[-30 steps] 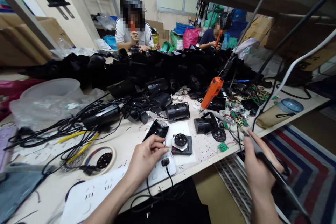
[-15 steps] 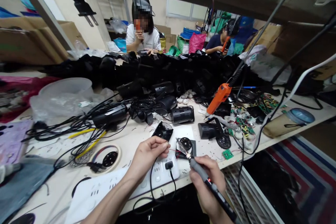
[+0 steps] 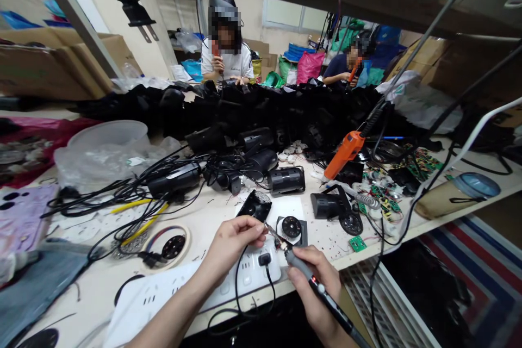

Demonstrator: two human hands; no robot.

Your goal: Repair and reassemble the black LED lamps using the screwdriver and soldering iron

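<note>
Over the desk [image 3: 322, 236], the right hand [image 3: 317, 277] has swung inward gripping a soldering iron [image 3: 299, 265], its tip now beside the pinching left hand [image 3: 240, 234]; both apparently work 1 spot. What's pinched is too small to tell. Nearby, a square block [image 3: 304, 235] bears a black disc [image 3: 291, 227]. No brands are legible.

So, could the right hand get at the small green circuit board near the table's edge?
Probably, though the right hand holds a grey-and-black pen-shaped tool. The small green circuit board lies uncovered to that hand's right, with no large object between.
</note>
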